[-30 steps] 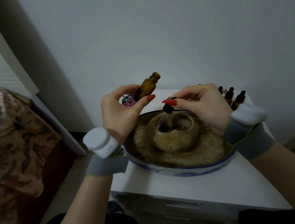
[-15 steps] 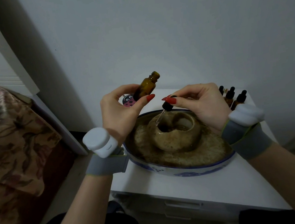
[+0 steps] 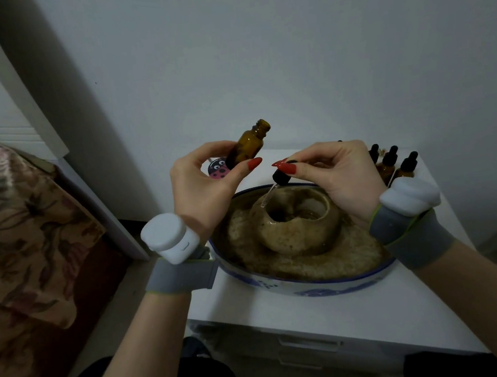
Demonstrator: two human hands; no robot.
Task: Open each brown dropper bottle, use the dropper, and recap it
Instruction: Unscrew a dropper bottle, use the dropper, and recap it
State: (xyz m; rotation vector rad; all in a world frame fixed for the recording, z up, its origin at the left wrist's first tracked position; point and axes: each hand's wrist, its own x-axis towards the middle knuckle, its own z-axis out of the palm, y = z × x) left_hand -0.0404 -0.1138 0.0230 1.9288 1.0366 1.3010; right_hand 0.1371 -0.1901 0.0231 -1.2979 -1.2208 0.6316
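Brown bottle (image 3: 248,144) sits uncapped in the left grip (image 3: 206,190); right grip (image 3: 333,174) pinches its dropper (image 3: 275,185) alongside, recapping pending; capped bottles (image 3: 401,166) behind await.

I have one view only, from the camera on the person's head. It looks forward and down, wide-angled, close over both forearms, taking in the white bench (image 3: 334,312), the wall (image 3: 287,58) behind it and a bed (image 3: 11,233) at the left edge.
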